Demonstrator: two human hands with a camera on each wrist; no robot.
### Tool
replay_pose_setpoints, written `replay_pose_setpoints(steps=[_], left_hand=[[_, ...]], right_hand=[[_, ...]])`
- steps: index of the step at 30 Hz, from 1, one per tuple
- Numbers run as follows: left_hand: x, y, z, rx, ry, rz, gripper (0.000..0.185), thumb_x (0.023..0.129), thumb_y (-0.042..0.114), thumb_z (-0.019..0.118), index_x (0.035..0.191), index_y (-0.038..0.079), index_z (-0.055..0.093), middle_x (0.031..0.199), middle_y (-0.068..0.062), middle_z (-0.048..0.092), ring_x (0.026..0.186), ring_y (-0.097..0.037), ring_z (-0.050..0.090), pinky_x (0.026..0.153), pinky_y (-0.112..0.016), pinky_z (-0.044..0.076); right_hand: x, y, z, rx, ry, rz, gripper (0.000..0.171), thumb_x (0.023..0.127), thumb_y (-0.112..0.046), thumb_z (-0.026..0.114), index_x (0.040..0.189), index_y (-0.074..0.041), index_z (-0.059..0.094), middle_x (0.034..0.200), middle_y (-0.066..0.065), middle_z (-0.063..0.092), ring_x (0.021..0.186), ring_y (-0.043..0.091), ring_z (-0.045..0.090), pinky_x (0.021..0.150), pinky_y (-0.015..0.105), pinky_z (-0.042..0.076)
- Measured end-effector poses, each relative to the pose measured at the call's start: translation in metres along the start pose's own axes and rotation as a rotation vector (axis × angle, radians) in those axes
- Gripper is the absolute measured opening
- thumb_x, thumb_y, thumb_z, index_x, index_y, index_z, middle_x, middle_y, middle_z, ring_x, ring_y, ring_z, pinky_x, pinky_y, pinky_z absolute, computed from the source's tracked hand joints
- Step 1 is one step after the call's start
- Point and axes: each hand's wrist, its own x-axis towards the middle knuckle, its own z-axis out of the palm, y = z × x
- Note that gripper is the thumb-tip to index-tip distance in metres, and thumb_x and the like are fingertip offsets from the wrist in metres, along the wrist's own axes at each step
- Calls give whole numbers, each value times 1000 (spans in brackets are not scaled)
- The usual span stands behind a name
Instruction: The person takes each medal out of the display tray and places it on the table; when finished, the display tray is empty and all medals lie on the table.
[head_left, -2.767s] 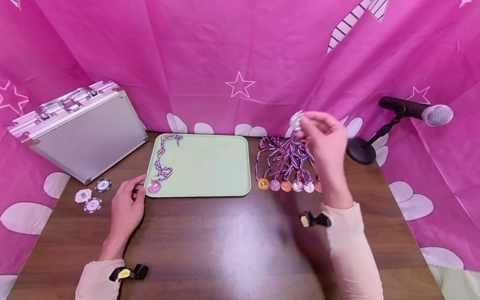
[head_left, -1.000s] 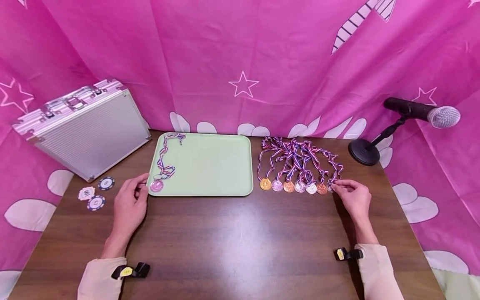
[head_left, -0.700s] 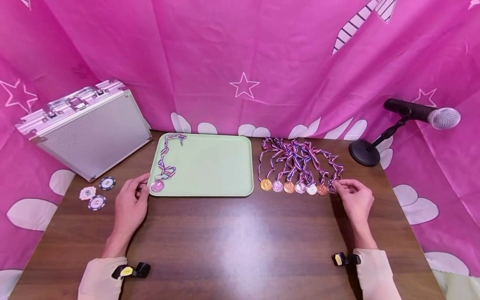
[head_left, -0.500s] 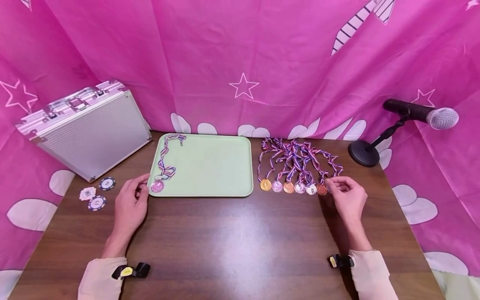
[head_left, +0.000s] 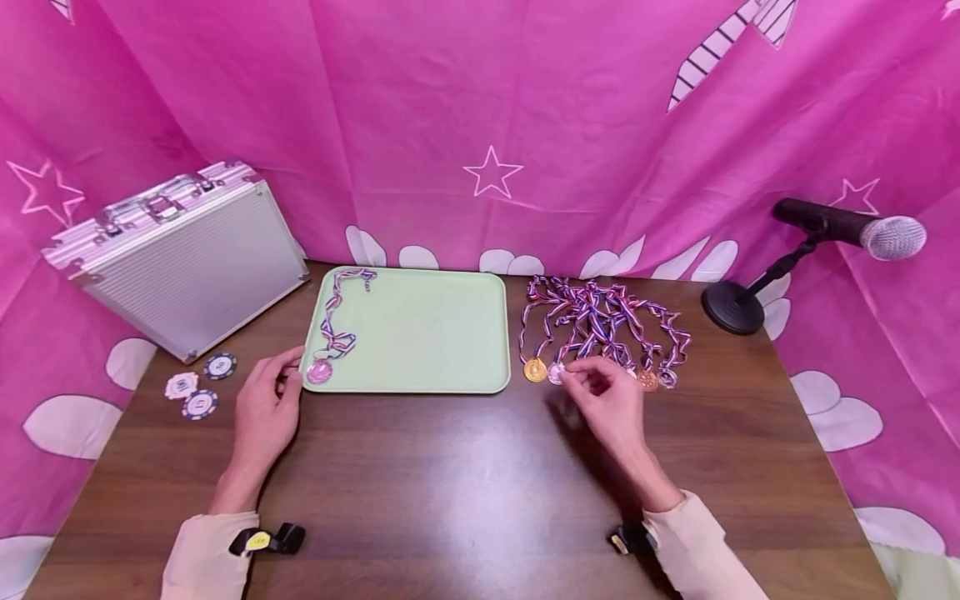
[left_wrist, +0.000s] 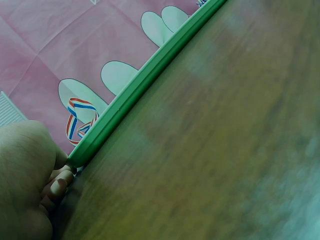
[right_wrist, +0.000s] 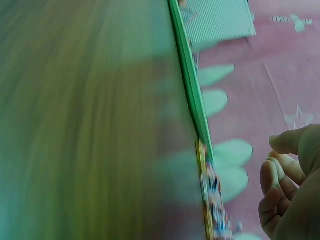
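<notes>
My left hand (head_left: pixel 268 408) holds the left edge of a pale green tray (head_left: pixel 427 333), its thumb and fingertips at the corner in the left wrist view. On the tray's left side lies a pinkish-silver medal (head_left: pixel 319 371), its striped ribbon (head_left: pixel 327 321) stretched toward the back. My right hand (head_left: pixel 611 404) hovers over a row of medals right of the tray, fingers loosely bent and holding nothing in the right wrist view. A gold medal (head_left: pixel 535 370) starts the row; a bronze medal (head_left: pixel 647 380) and a silver medal (head_left: pixel 667 379) end it. The hand hides several middle medals.
Tangled striped ribbons (head_left: pixel 592 308) lie behind the row. A silver case (head_left: pixel 198 267) stands at the back left, with poker chips (head_left: pixel 199 405) before it. A microphone (head_left: pixel 847 225) on a black stand (head_left: pixel 733 308) stands back right. Pink cloth (head_left: pixel 405 108) hangs behind the table.
My right hand has brought a raised silver medal down to the row's right end, let go of it and moved left over the row. My left hand has stayed at the tray.
</notes>
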Motion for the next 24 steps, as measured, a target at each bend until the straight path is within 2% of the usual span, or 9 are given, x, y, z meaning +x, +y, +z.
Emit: replay_pose_setpoints(steps=[5, 11, 16, 21, 24], left_hand=[[0, 0, 0, 2, 3, 3, 36, 109, 1, 59, 142, 0, 72, 121, -20, 69, 98, -18, 53, 85, -22, 38], [-1, 1, 0, 9, -11, -8, 36, 110, 3, 58, 143, 0, 71, 122, -20, 68, 99, -21, 53, 85, -25, 38], [0, 2, 1, 8, -18, -12, 36, 111, 4, 57, 144, 1, 71, 123, -20, 68, 100, -22, 54, 86, -26, 37], [0, 1, 1, 11, -8, -10, 36, 110, 4, 57, 143, 1, 71, 122, -20, 68, 100, -22, 54, 86, -27, 37], [0, 0, 0, 15, -8, -13, 36, 110, 4, 57, 143, 1, 71, 122, -20, 68, 99, -22, 53, 85, -27, 37]], right_hand=[[-5, -16, 34, 77, -85, 12, 12, 88, 5, 89, 97, 0, 82, 82, 13, 78, 64, 8, 65, 61, 16, 53], [-12, -36, 80, 37, -220, -18, 9, 90, -2, 88, 97, -4, 83, 83, 6, 78, 64, 7, 65, 61, 20, 55], [-12, -50, 114, 11, -280, -53, 7, 91, -7, 89, 96, -6, 84, 84, 3, 77, 68, 5, 65, 65, 20, 55], [-14, -60, 144, 8, -383, -83, 8, 93, -13, 89, 97, -9, 84, 85, 1, 76, 69, 0, 63, 66, 18, 53], [-16, -65, 162, -7, -422, -121, 7, 93, -15, 88, 98, -10, 85, 85, -1, 76, 70, 0, 61, 72, 17, 49]])
